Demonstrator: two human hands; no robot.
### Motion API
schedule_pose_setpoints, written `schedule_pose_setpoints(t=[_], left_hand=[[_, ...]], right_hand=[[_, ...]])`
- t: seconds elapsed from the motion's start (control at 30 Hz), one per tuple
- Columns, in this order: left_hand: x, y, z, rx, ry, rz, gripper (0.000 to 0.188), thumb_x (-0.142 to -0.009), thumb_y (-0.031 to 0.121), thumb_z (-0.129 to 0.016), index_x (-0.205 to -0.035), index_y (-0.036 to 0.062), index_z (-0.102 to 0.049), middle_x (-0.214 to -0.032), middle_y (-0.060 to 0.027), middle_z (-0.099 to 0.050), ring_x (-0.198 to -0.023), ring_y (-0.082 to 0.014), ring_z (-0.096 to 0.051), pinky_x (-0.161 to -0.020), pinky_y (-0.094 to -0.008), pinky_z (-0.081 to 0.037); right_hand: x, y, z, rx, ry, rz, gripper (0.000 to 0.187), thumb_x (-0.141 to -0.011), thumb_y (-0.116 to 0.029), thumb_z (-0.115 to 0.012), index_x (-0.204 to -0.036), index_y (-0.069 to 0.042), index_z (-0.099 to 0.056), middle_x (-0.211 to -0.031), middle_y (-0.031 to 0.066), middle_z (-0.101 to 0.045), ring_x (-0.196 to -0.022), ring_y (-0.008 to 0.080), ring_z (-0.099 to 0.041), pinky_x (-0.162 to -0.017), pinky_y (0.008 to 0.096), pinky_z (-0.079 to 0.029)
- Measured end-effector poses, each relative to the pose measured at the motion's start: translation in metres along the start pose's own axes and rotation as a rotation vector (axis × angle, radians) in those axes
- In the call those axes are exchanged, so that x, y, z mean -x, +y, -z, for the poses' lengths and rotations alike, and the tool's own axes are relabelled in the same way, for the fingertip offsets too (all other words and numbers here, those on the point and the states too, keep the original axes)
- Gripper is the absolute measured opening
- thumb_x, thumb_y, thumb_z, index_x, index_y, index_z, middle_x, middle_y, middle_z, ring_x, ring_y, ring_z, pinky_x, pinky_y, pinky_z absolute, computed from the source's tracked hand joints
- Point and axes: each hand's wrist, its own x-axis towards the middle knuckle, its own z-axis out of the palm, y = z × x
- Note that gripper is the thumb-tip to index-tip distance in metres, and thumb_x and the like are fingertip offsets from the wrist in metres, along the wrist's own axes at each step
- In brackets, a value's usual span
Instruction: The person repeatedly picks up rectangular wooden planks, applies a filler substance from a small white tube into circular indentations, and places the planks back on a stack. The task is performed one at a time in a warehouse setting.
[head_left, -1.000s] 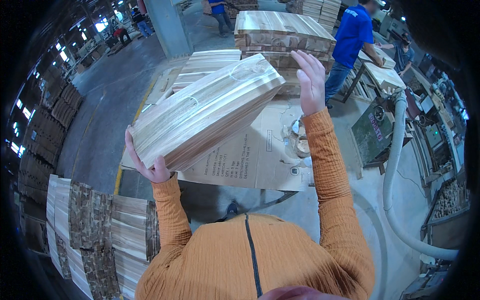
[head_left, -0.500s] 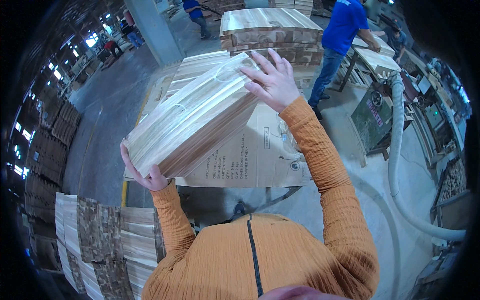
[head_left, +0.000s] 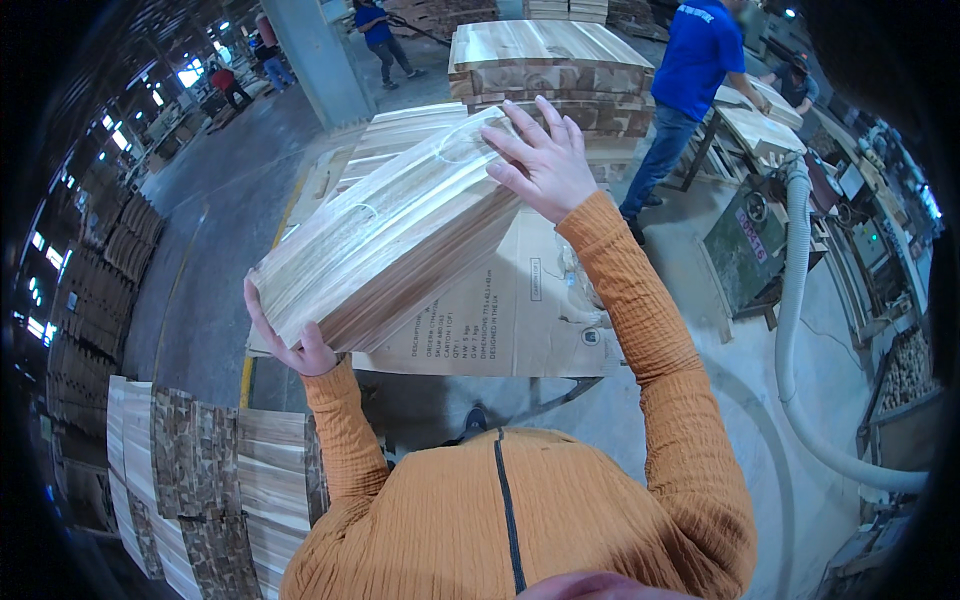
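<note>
One thick wooden block (head_left: 380, 235) is held aslant over the cardboard sheet (head_left: 510, 310); contact between the two cannot be confirmed. Upper face: cream and light brown lengthwise streaks, with two pale curved marks, one near mid-length, one towards the far end. Side face towards the wearer: browner, shaded, finely banded. Left hand (head_left: 300, 345): thumb and fingers clamped on the block's near end, by the cardboard sheet's left side. Right hand (head_left: 550, 170): fingers spread apart, laid against the far end. Beyond the cardboard sheet: a stack of wooden panels (head_left: 550, 45). Left of it and nearer: striped panels (head_left: 270, 470). Right of it: a green machine (head_left: 740, 255) and a ribbed hose (head_left: 793, 290).
</note>
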Motion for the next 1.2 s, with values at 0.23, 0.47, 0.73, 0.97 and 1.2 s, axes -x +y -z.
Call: schedule_pose_setpoints(t=[0.23,0.47,0.73,0.97,1.2], left_hand=[[0.0,0.001,0.0,-0.041,-0.009,-0.022,0.083,-0.079,0.044,-0.055,-0.139,-0.0065,-0.029,-0.14,-0.0218,-0.036,-0.126,-0.0319,-0.04,-0.104,-0.0419,-0.034],[0.001,0.003,-0.002,-0.104,-0.005,-0.063,0.075,-0.077,0.034,-0.049,-0.138,-0.0062,-0.032,-0.139,-0.0222,-0.037,-0.128,-0.0326,-0.039,-0.105,-0.0436,-0.034],[-0.002,0.004,-0.009,-0.143,0.037,-0.006,0.076,-0.082,0.047,-0.048,-0.138,-0.0019,-0.035,-0.136,-0.0198,-0.041,-0.121,-0.0316,-0.044,-0.099,-0.0425,-0.038],[-0.005,-0.002,-0.004,-0.136,0.006,-0.024,0.071,-0.084,0.043,-0.048,-0.138,-0.0029,-0.035,-0.136,-0.02,-0.041,-0.122,-0.0321,-0.043,-0.101,-0.0422,-0.036],[-0.011,0.0,-0.002,-0.205,0.015,-0.054,0.07,-0.081,0.036,-0.048,-0.137,-0.0049,-0.036,-0.138,-0.0192,-0.039,-0.125,-0.0313,-0.041,-0.105,-0.0416,-0.032]], right_hand=[[-0.002,0.003,0.01,-0.004,0.063,0.002,0.048,-0.091,-0.056,-0.039,-0.127,-0.03,-0.055,-0.146,0.0068,-0.034,-0.137,0.0347,-0.021,-0.109,0.0556,-0.011],[0.087,0.057,0.063,-0.364,0.715,-0.198,0.031,-0.084,-0.014,-0.043,-0.102,0.0,-0.065,-0.107,0.0139,-0.064,-0.106,0.0274,-0.055,-0.097,0.0364,-0.038],[0.326,0.104,0.014,-0.488,0.612,-1.073,0.026,-0.091,-0.019,-0.056,-0.072,-0.004,-0.049,-0.067,0.0014,-0.049,-0.064,0.01,-0.047,-0.066,0.0274,-0.045],[0.335,0.046,-0.061,-0.453,0.124,-1.174,0.039,-0.075,-0.028,-0.072,-0.104,-0.005,-0.059,-0.088,0.0071,-0.061,-0.08,0.0172,-0.058,-0.075,0.0316,-0.048],[0.343,0.056,-0.078,-0.302,0.089,-1.156,0.031,-0.077,-0.022,-0.071,-0.097,0.0,-0.063,-0.084,0.0077,-0.063,-0.074,0.0164,-0.06,-0.068,0.0318,-0.049]])
